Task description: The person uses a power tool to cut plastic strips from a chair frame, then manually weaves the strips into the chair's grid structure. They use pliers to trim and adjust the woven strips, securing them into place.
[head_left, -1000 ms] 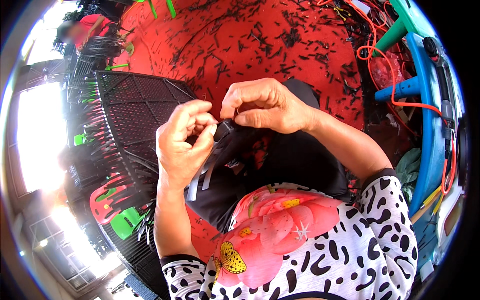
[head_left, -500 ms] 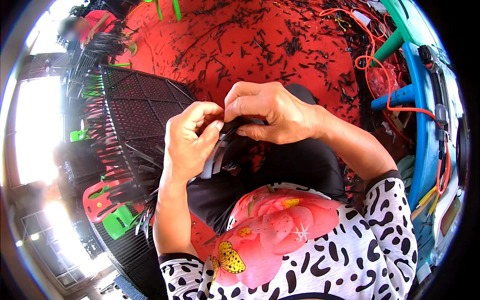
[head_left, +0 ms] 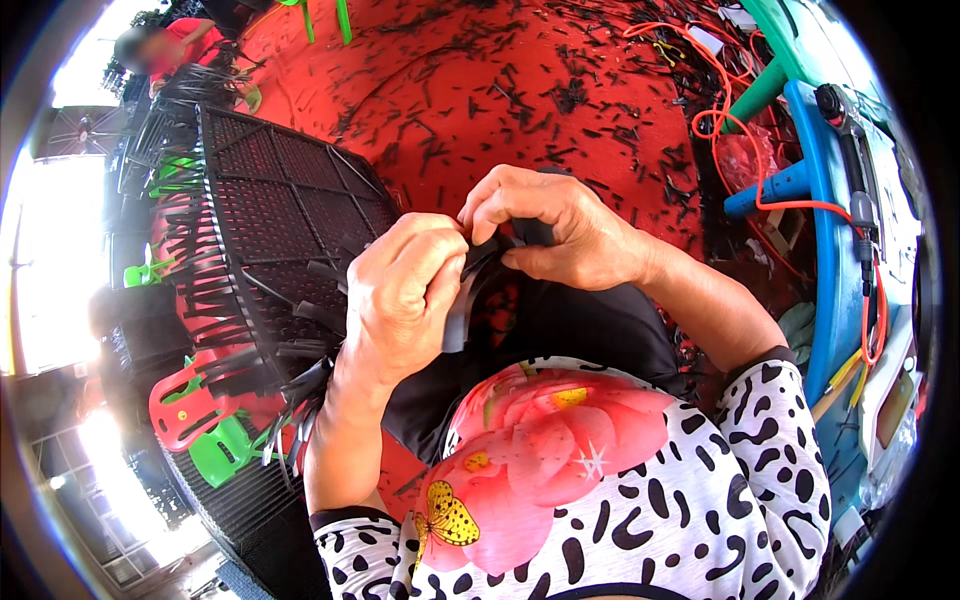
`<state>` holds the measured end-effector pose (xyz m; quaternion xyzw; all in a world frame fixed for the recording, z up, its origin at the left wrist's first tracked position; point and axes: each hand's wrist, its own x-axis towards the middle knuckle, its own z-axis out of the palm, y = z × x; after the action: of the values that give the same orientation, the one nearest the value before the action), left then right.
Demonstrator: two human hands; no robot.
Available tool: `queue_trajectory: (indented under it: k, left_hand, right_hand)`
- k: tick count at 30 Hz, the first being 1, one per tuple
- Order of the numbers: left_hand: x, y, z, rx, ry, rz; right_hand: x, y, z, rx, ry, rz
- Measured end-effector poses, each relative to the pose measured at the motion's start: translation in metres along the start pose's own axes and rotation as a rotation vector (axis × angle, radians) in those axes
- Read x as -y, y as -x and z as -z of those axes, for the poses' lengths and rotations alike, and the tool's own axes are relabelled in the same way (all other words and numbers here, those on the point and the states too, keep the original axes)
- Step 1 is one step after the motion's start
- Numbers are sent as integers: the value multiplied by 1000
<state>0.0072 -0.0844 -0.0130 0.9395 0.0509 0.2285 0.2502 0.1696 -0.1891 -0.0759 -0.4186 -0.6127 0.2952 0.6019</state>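
Over my lap, both hands meet at dark flat weaving strips (head_left: 457, 325). My left hand (head_left: 400, 300) is closed, its fingers curled inward, with a grey-black strip end hanging below them. Close beside it, my right hand (head_left: 575, 230) pinches the dark strips between thumb and fingers. Part of what the fingers grip is hidden behind them. To the left of my hands stands a black woven panel (head_left: 285, 185) on a frame, with loose strip ends (head_left: 205, 285) sticking out in a row along its edge.
Black strip offcuts (head_left: 570, 95) litter the red floor (head_left: 420, 60). At left are a red chair (head_left: 185, 405) and a green chair (head_left: 220, 450). A blue stool (head_left: 825, 230) holds a black tool (head_left: 850, 150) with an orange cord (head_left: 710, 110). A person (head_left: 185, 45) sits far left.
My left hand has turned and moved slightly right, its fingers curling further over the strips. My right fingers remain pinched beside it. The whole view has shifted a little.
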Motion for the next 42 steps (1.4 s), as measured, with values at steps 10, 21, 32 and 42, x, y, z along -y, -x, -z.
queue_trajectory:
  k: [10, 21, 32, 42]
  left_hand:
    - [-3, 1, 3, 45, 149, 159]
    - [4, -3, -1, 104, 530, 516]
    - [3, -6, -2, 95, 598, 509]
    - [5, -7, -1, 96, 619, 544]
  right_hand:
    - [19, 4, -7, -144, 251, 124]
    - [22, 32, -27, -292, -4, 5]
    - [17, 47, -44, -391, -583, -290]
    - [20, 49, -50, -498, -676, -440]
